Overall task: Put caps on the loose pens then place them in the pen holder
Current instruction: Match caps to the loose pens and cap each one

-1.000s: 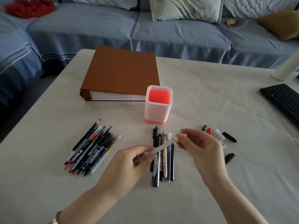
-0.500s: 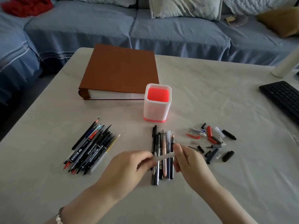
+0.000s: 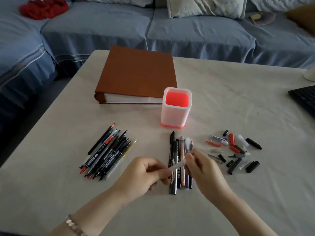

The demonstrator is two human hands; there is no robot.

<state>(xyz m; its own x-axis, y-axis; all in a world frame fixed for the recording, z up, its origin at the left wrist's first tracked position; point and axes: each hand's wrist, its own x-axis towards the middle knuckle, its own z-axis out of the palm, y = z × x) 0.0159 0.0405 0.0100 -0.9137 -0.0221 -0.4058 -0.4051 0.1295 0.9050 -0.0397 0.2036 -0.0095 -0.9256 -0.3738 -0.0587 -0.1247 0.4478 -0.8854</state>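
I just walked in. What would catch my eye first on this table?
The white pen holder with its glowing red inside stands in the middle of the table, just in front of a brown binder. Nearer the camera, the left hand and right hand hold a pale pen between them above a row of pens, with loose pens to the left and scattered caps to the right.

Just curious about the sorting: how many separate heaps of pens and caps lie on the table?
3: bare-tipped pens at the left, a row of pens in the middle, loose caps at the right. None seems hidden.
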